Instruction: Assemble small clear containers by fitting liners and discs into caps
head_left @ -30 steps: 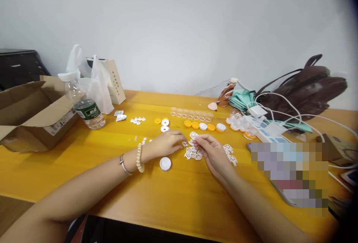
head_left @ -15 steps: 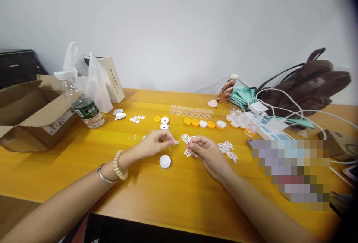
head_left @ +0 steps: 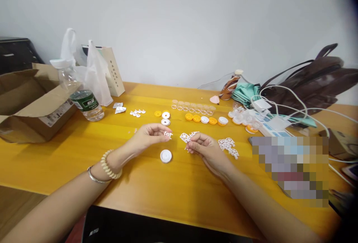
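Note:
My left hand (head_left: 152, 135) pinches a small white openwork plastic piece (head_left: 168, 134) between thumb and fingertips. Facing it, my right hand (head_left: 203, 146) grips a similar white openwork plastic piece (head_left: 185, 137) by its edge. The two pieces are apart, held a little above the table. Behind my right fingers more white openwork parts show, partly hidden. A white round cap (head_left: 166, 156) lies just below, between my hands. To the right of my right hand rests a pile of white openwork pieces (head_left: 228, 146).
Rows of orange and white caps (head_left: 204, 120) and clear small cups (head_left: 192, 107) stand beyond my hands. Small white parts (head_left: 137, 113) and foil (head_left: 120, 109) lie left. A water bottle (head_left: 88, 105) and cardboard box (head_left: 33, 105) stand farther left; cables and a power strip (head_left: 275, 125) lie right.
My left hand has turned its white piece, which now shows more of its flat face. The view has shifted slightly; my right hand keeps its grip on its piece.

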Demonstrator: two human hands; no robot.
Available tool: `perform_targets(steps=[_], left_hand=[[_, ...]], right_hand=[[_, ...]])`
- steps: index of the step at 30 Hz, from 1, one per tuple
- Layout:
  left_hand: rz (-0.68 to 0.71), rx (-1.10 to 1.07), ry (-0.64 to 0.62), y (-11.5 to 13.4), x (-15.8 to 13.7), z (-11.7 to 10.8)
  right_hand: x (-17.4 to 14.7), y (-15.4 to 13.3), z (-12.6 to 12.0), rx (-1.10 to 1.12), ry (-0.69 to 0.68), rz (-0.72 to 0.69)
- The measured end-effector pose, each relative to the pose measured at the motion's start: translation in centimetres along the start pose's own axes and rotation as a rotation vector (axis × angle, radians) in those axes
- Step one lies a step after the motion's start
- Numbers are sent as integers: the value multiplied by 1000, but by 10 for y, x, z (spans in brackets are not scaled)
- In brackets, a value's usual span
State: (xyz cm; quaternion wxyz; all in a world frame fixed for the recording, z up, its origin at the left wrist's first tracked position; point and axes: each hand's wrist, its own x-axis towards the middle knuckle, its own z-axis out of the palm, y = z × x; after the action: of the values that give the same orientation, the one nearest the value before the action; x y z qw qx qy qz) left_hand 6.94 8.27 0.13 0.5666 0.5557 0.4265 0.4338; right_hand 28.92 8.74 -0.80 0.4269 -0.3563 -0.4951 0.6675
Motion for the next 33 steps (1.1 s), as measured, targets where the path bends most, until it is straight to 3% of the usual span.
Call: perform_targets(steps=[11,18,28,33], left_hand=[[167,107,27,2,-7,11],[483,313,-75,0,-12,28],[506,362,-81,-3,-10,27],[406,364,-52,-4,-11,29]], right_hand=[[-2,1,1,-48,-39,-7],[-4,2,2,-57,-147,52],[-5,1,3,-66,-174,56],[-7,0,5,-123,-149,26]])
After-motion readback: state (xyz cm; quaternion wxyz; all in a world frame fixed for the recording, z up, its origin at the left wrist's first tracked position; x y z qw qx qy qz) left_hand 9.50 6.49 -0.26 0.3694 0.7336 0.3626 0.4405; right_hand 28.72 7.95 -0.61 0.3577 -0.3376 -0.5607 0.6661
